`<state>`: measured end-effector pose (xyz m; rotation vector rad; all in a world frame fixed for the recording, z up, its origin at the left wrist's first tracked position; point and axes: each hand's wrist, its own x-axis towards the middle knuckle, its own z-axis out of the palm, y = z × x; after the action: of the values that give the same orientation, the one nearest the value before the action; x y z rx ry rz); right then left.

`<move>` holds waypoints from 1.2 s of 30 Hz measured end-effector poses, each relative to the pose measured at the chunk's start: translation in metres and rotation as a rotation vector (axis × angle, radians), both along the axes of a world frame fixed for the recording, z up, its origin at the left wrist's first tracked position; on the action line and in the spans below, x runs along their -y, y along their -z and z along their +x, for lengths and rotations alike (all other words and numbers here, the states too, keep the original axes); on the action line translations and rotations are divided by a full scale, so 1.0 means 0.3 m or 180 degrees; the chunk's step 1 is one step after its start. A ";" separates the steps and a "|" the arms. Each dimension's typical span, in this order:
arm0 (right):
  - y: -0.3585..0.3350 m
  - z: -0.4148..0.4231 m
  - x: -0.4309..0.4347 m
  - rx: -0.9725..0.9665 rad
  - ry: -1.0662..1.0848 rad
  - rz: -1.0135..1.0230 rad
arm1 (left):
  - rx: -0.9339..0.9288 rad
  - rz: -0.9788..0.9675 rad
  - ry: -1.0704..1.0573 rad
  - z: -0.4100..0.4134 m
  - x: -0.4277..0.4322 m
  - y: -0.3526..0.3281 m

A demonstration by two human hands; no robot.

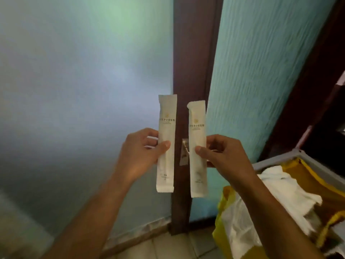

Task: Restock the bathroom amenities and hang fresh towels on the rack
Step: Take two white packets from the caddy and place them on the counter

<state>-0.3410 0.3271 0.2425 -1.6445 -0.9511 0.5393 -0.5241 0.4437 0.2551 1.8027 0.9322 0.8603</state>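
Note:
I hold two long white amenity packets upright in front of me, side by side and a little apart. My left hand (141,152) pinches the left packet (166,126) near its middle, thumb on the front. The right packet (197,128) is pinched the same way by my right hand (222,156). Both packets carry a small gold logo and a line of print. White towels (280,189) lie crumpled in a cart at the lower right.
A frosted glass panel (84,90) fills the left, framed by a dark wooden post (192,53) with a metal latch (184,146). A teal textured wall (261,71) stands to the right. The grey cart (276,158) holds a yellow bag (222,234). Tiled floor lies below.

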 end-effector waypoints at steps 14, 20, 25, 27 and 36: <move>0.035 -0.603 -0.648 0.0065 -0.1954 -0.0017 | -0.0533 0.0067 -0.2181 -0.733 -0.201 0.049; 0.091 -0.868 -0.898 -0.0038 -0.2865 0.0141 | -0.0613 -0.0029 -0.3215 -0.956 -0.224 0.081; 0.118 -1.053 -1.017 -0.0089 -0.3500 0.0128 | -0.0932 0.0003 -0.3814 -1.085 -0.199 0.099; 0.126 -1.125 -1.042 -0.0079 -0.3710 0.0123 | -0.0953 -0.0032 -0.4002 -1.132 -0.179 0.096; 0.144 -1.446 -1.066 0.0110 -0.4341 0.0155 | -0.1087 -0.0112 -0.4732 -1.358 -0.094 0.117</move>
<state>-0.7749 0.6471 0.1993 -0.7387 -2.0345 1.3421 -0.9314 0.4719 0.2199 0.9775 2.5635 1.3347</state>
